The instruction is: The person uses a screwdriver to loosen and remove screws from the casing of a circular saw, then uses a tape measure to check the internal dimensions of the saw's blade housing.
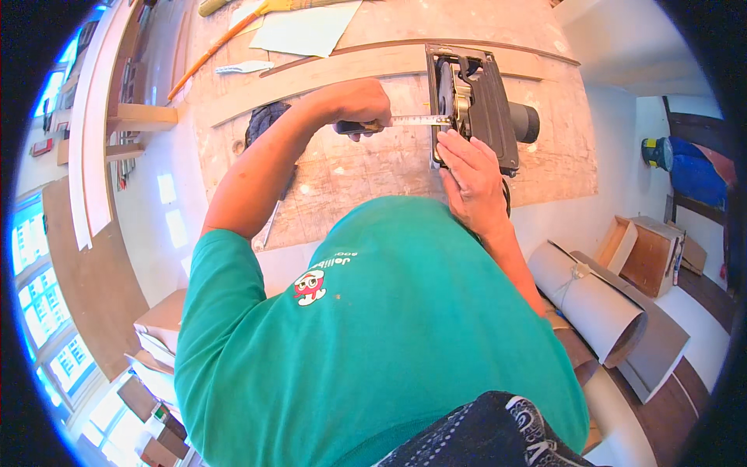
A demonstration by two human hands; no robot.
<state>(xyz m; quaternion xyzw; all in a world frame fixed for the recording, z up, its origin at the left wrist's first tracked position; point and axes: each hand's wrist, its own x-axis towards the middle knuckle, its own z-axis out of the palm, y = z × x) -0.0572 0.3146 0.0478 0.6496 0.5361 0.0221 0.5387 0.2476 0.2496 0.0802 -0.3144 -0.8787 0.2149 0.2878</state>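
Note:
A tape measure (359, 127) is gripped in my left hand (359, 103), its case partly hidden under the fingers. Its pale blade (420, 120) runs out to the right and reaches the edge of a black circular saw (489, 109). The saw lies on the workbench with its base plate and round saw blade (447, 87) showing. My right hand (471, 173) rests against the near part of the saw, fingertips at the end of the tape. Whether those fingers pinch the tape's tip is hard to make out.
Under the saw's far part runs a long wooden board (327, 76) across the workbench (373, 173). A white-handled tool (244, 68), a paper sheet (307, 29) and a broom (226, 39) lie beyond. A dark cloth-like thing (266, 118) sits by my left forearm; rolled sheet material (587, 300) stands at right.

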